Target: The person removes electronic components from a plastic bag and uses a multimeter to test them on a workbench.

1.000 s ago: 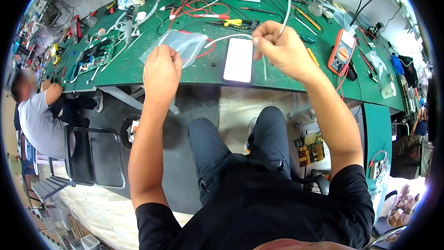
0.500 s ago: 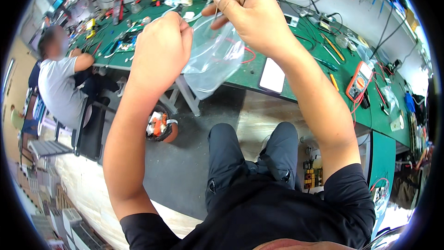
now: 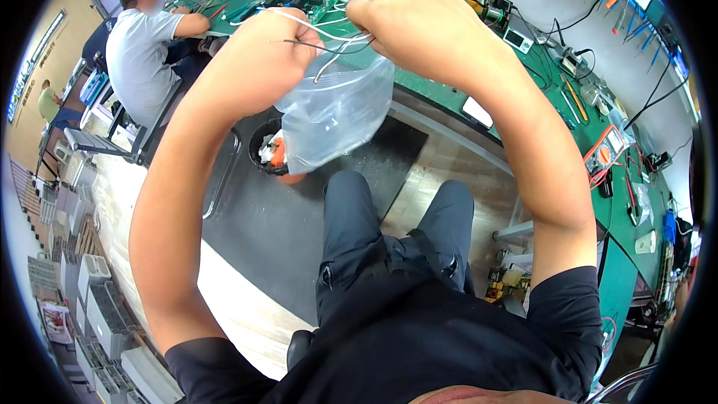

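Observation:
My left hand [image 3: 273,56] is closed at the top of a clear plastic bag [image 3: 336,116], which hangs below it over the bench edge. To its right, my right hand [image 3: 419,26] is closed on a thin white cable [image 3: 329,33], fingertips turned inward and mostly hidden. The cable arcs leftward across the top of my left hand. A white end of it or of another strand [image 3: 323,69] curves down in front of the bag. One thin dark strip [image 3: 329,49] spans the gap between both hands; whether it is wire or a tool I cannot tell.
Behind my hands a green bench [image 3: 419,78] carries a circuit board [image 3: 307,6], a phone [image 3: 476,112] and an orange multimeter [image 3: 604,151]. A bin [image 3: 265,142] stands on the floor beneath the bag. A seated person [image 3: 146,52] works at the left.
My right hand has turned over, hiding its fingers and the metal tool that stuck up from it. Both hands are lower in view, and the view has shifted.

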`<state>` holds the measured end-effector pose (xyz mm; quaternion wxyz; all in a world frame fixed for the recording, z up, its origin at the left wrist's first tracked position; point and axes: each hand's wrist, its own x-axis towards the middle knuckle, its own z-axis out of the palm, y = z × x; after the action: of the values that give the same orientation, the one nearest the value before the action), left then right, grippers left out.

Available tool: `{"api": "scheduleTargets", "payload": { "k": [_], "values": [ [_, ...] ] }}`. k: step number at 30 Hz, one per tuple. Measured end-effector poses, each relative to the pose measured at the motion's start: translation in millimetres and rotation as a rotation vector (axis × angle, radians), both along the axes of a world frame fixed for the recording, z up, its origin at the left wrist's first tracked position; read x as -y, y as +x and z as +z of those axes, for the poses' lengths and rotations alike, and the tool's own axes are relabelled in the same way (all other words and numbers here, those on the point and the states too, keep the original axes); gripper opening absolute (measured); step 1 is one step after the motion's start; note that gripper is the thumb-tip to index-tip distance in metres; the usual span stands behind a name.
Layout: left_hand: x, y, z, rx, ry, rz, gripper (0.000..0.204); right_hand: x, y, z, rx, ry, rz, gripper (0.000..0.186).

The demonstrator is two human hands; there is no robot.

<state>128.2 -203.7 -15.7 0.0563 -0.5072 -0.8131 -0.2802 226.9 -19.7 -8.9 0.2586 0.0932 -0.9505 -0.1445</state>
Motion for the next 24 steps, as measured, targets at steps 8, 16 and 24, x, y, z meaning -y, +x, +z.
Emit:
{"api": "scheduleTargets", "payload": {
  "k": [8,16,24],
  "values": [
    [-4.2,-33.1,-39.9,0.066,-0.04,0.04,0.018,2.7,-28.7,-24.8,0.275,-0.113,0.136,0.012],
    [-50.6,-115.3,-104.7,0.197,-0.01,-0.024,0.016,-20.8,-126.0,-71.4,0.587,0.118,0.002,0.008],
    [-49.4,-214.3,-87.6,0.384,0.056,-0.051,0.013,-47.7,-246.8,-40.5,0.774,-0.536,0.137,0.024]
  ]
}}
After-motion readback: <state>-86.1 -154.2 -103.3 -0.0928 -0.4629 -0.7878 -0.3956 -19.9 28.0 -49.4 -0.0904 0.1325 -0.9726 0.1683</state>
